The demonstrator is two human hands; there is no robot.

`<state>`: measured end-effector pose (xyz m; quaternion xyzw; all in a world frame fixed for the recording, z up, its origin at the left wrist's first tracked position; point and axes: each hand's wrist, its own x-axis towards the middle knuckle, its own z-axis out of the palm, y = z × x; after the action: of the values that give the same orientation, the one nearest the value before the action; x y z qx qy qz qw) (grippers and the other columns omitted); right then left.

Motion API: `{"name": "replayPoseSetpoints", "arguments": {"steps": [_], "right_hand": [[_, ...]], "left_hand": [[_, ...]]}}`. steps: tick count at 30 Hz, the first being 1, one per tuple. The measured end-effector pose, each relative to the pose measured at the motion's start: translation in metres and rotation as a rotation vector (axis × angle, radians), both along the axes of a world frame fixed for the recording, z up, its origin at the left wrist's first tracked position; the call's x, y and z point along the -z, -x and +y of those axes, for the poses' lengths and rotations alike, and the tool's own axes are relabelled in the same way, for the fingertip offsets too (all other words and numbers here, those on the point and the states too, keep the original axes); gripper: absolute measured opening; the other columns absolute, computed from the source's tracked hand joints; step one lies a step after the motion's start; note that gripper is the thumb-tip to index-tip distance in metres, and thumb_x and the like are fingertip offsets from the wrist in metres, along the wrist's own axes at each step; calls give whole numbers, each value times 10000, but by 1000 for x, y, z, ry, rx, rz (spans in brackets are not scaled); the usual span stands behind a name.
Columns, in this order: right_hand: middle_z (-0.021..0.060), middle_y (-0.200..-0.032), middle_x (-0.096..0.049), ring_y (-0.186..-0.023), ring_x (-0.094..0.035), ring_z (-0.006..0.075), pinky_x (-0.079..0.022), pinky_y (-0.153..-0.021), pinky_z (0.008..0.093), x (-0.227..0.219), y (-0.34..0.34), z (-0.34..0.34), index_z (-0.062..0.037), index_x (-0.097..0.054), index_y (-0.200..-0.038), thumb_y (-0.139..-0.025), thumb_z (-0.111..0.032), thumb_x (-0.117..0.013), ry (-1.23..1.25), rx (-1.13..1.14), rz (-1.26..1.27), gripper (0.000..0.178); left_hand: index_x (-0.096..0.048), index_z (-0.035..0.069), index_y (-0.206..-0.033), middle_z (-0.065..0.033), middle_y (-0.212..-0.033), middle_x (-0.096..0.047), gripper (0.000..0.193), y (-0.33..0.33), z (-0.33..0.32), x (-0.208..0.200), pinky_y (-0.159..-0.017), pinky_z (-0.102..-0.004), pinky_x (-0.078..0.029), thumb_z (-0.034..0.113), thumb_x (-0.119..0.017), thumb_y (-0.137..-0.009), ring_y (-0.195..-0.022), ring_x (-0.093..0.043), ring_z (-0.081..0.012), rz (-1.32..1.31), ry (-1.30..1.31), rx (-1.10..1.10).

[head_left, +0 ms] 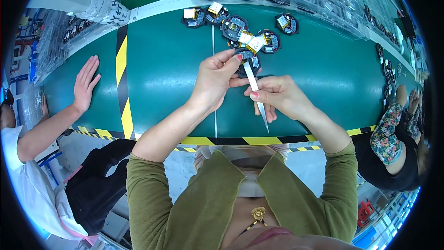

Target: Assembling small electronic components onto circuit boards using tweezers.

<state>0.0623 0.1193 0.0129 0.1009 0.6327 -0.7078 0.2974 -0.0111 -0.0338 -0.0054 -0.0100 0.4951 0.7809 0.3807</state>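
With the round device (255, 65) pinched in the nearly closed left hand (214, 77) at eleven o'clock from the right hand (280, 95), its circuit board (247, 54) could be scratched if the tweezers (252, 78), gripped between the right thumb and bent fingers, slipped.

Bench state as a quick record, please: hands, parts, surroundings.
left_hand: left hand grips round black circuit module
right_hand: right hand holds metal tweezers
tweezers_orientation: broad end at the module, pointed tip toward wearer
loose_parts: several more round circuit modules beyond the hands, some with pale pouch batteries
surface: green worktop, black-and-yellow striped tape
far_side: stacked clear plastic trays
neighbours: co-worker's hand at left, floral sleeve at right
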Motion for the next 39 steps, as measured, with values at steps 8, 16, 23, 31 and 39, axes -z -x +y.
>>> {"name": "replayPoseSetpoints", "arguments": {"steps": [8, 16, 23, 31, 39], "right_hand": [[56, -604, -580, -399, -499, 81, -376, -357, 197, -1, -3, -4, 4, -604, -882, -842, -161, -536, -6, 70, -5, 183], [27, -589, -525, -500, -491, 80, -388, -454, 246, -2, 1, 6, -12, -530, -781, -827, -140, -522, -336, 22, 214, 137], [-19, -694, -475, -620, -422, 62, -367, -545, 218, 3, -20, 39, -52, -519, -846, -765, -67, -605, -648, 388, 481, 119], [114, -847, -559, -720, -584, 245, -464, -612, 332, -5, -12, 108, -39, -583, -886, -725, -194, -658, -1416, 478, 740, 236], [135, -727, -602, -655, -598, 294, -475, -553, 367, 14, 65, 58, -27, -577, -840, -740, -314, -610, -1453, 202, 849, 305]], "left_hand": [[-471, -57, -1080, -143, -955, -575, 274, -4, -2, 4, -765, -345, -505, 139, -380, -911, -897, -589, -238, -9, -66, 19], [-503, -13, -1057, -83, -942, -572, 249, -1, 0, 15, -723, -268, -522, 154, -388, -911, -817, -588, -136, 60, -51, -78], [-429, -6, -1188, -130, -1048, -540, 371, -16, 1, 4, -788, -331, -502, 239, -397, -910, -908, -570, -195, 125, 31, 289], [-406, -11, -1191, -152, -1061, -530, 351, -11, -1, -4, -811, -340, -487, 209, -365, -920, -949, -561, -232, 98, 18, 298], [-412, -31, -1174, -154, -1036, -542, 350, -4, -1, 3, -810, -346, -486, 205, -359, -921, -936, -567, -234, 25, -99, 300]]}}
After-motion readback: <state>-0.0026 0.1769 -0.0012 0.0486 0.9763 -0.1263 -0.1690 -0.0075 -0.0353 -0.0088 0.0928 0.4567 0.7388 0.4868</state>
